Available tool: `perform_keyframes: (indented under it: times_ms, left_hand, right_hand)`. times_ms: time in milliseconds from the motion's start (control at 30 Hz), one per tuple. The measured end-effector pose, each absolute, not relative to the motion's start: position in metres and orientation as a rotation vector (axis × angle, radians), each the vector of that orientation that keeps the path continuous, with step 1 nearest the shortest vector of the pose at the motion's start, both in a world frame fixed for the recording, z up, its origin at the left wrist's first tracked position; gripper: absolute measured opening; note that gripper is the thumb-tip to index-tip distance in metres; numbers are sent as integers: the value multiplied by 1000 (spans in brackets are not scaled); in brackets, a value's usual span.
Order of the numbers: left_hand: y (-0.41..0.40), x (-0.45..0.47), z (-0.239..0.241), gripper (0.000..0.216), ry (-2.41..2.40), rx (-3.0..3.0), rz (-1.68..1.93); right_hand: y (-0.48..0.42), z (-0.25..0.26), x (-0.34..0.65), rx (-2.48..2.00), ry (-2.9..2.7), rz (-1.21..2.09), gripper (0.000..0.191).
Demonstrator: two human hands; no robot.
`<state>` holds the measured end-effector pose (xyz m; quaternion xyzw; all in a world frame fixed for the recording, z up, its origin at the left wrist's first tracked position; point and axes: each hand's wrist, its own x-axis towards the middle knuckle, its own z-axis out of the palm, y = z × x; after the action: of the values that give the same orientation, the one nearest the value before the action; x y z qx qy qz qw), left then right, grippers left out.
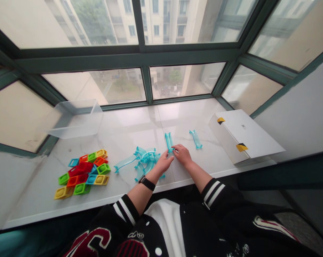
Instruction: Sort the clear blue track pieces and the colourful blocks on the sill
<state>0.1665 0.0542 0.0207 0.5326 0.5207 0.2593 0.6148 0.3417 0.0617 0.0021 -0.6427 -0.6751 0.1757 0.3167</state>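
My left hand (164, 162) and my right hand (182, 153) meet at the near end of a clear teal track piece (168, 141) lying on the white windowsill (129, 132). Both pinch that end with closed fingers. A heap of curved teal track pieces (142, 160) lies just left of my left hand. Another single teal track piece (195, 139) lies to the right, beyond my right hand. A black watch sits on my left wrist.
A cluster of coloured square frame blocks (83, 173) lies at the left. A clear plastic bin (76, 119) stands at the back left by the window. A white cardboard box (241, 137) with yellow-black tape sits at the right end of the sill.
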Motion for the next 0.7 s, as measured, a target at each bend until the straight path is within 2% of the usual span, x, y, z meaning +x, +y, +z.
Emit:
perform_keyframes:
  times_ms: [167,267,333,467,567,700]
  left_hand:
    - [44,144,45,85,1105,1233,618]
    - [39,103,61,74,1055,1270,685]
    - [38,64,68,65,1140,1372,759]
    - [42,-20,70,52,1638,1722,889]
    - [45,-63,60,54,1864,1849,704]
    - [51,-82,45,59,1894,2030,458]
  right_hand:
    - [45,-1,350,-1685,-1737,461,48]
    - [22,-11,361,-1668,-1623,479,54]
    - [6,-19,368,-1655,-1538,499,53]
    - [-16,-29,375,-1608,-1529,476,44]
    - [-16,-29,373,-1615,-1540,453,39]
    - [-10,-28,372,-1615,-1584,422,35]
